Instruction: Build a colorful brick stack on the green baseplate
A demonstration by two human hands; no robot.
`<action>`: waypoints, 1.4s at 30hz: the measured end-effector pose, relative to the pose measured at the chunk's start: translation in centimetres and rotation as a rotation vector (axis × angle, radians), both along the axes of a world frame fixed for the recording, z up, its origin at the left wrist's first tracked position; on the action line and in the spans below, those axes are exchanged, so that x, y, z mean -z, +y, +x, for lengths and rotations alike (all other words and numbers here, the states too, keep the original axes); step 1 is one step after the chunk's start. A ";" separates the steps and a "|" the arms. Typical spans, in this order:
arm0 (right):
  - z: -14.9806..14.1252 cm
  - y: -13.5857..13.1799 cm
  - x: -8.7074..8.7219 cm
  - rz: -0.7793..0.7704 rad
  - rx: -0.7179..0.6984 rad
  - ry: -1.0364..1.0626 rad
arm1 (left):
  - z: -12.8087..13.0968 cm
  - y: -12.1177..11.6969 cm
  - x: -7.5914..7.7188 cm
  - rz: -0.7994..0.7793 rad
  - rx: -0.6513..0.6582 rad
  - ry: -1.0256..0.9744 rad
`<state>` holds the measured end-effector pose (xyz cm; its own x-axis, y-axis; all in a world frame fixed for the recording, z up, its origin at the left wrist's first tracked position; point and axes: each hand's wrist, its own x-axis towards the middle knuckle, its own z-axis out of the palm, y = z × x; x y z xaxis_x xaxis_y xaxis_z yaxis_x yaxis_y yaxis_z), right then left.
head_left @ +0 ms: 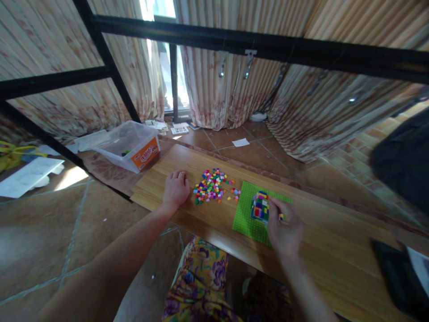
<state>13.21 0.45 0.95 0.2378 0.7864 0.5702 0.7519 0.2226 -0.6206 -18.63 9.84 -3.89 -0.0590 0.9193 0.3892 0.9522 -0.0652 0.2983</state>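
My left hand (177,188) rests on the wooden table with its fingers curled under; whatever may be inside them is hidden. Just to its right spreads a pile of small multicoloured toy bricks (212,184). A green studded baseplate (244,210) lies further right, bearing a blocky toy brick build (260,206) in mixed colours. My right hand (286,228) is closed around the right end of that build, thumb and fingertips against it. The hand covers part of the build and plate. A few loose bricks (234,193) lie between pile and baseplate.
Beyond the left end of the wooden table (321,237) stands a clear plastic bin (125,145) with an orange label. A black flat object (395,273) lies at the right end. Black metal bars (214,33) cross in front, before striped curtains (231,89).
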 end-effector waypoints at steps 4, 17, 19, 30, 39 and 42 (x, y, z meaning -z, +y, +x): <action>-3.1 -0.5 0.3 -0.074 -0.175 -0.011 | 0.1 0.0 0.1 -0.004 -0.006 -0.013; -10.0 3.3 2.8 -0.345 -0.167 -0.283 | 0.2 -0.2 -0.3 -0.019 -0.001 -0.024; -10.6 3.5 3.1 -0.367 -0.125 -0.315 | 0.2 -0.2 -0.3 -0.020 -0.002 -0.021; -11.5 3.7 2.7 -0.380 -0.055 -0.355 | 0.1 -0.1 0.0 0.002 -0.005 -0.006; -8.4 0.4 0.4 -0.367 -0.233 0.309 | 0.0 0.0 0.1 0.008 -0.012 0.021; -6.8 -0.9 0.0 -0.366 -0.248 0.460 | 0.0 0.0 0.1 0.005 -0.014 0.027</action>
<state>6.38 -0.48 0.97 0.1800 0.9740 0.1373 0.3432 0.0686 -0.9368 -18.67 9.85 -3.95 -0.0612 0.9164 0.3955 0.9607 -0.0534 0.2724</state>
